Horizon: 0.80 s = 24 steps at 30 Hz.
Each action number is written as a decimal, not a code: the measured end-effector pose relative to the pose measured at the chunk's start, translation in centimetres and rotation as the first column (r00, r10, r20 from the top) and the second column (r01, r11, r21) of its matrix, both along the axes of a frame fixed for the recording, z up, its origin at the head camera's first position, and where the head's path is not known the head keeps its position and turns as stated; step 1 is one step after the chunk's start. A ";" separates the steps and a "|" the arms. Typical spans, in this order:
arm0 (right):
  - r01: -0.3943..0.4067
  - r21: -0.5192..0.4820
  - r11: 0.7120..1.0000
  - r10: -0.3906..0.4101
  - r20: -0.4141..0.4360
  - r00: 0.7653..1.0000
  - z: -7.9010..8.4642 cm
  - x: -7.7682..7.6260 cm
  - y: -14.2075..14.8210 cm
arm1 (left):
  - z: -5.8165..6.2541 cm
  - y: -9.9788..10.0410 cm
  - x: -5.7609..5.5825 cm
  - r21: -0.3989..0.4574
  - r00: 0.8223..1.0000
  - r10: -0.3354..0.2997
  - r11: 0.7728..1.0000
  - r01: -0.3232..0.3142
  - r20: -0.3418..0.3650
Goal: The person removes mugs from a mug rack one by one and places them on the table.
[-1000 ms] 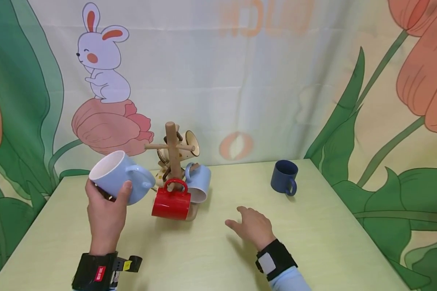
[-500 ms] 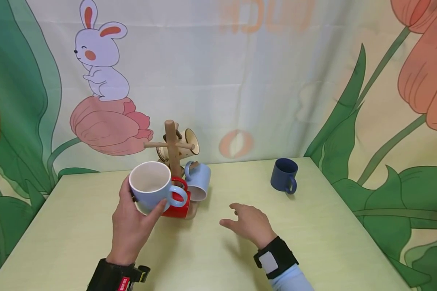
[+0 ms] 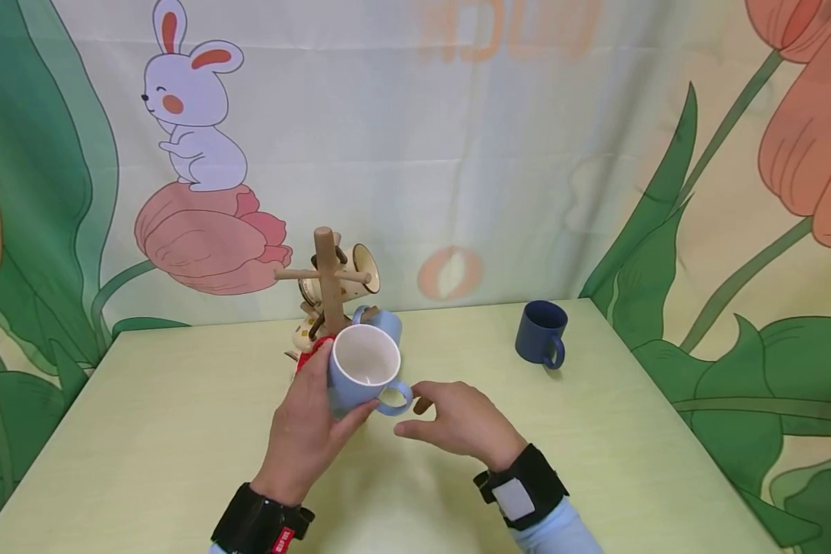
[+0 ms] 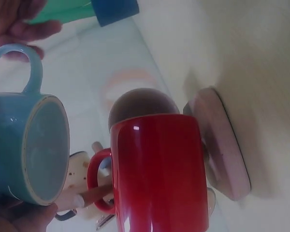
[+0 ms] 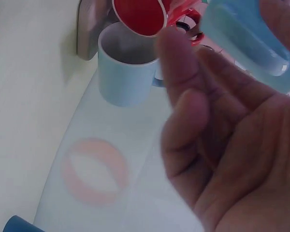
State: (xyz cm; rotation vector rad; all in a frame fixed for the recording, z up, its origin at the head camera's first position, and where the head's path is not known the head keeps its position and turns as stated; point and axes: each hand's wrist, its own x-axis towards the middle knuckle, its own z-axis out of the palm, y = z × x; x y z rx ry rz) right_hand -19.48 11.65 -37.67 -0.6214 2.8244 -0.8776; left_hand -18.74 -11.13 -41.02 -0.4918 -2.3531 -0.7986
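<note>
My left hand (image 3: 305,431) grips a light blue mug (image 3: 349,391) by its body, with the thumb along the near side and the white inside facing up. The mug's handle points right, towards my right hand (image 3: 464,425). The right fingers, loosely bent, are right beside the handle; whether they touch it I cannot tell. Behind the held mug stands a wooden mug tree (image 3: 328,300). A red mug (image 4: 159,169) hangs on it, mostly hidden in the head view. Another light blue mug (image 5: 123,79) and cream mugs with dark handles, one of them a patterned mug (image 3: 356,283), hang there too.
A navy mug (image 3: 540,335) stands upright at the back right of the pale table (image 3: 630,446). Upper pegs (image 3: 294,274) of the mug tree stick out sideways. A printed cloth (image 3: 512,169) hangs behind the table.
My left hand has carried the light blue mug rightwards from left of the mug tree to in front of it, turning it more upright. The right hand has moved slightly left to its handle.
</note>
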 end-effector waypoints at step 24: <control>-0.015 -0.290 0.957 0.032 0.054 0.998 0.1 -0.2 0.3 | 0.4 1.7 -0.4 -0.039 0.976 -0.065 0.996 0.074 0.210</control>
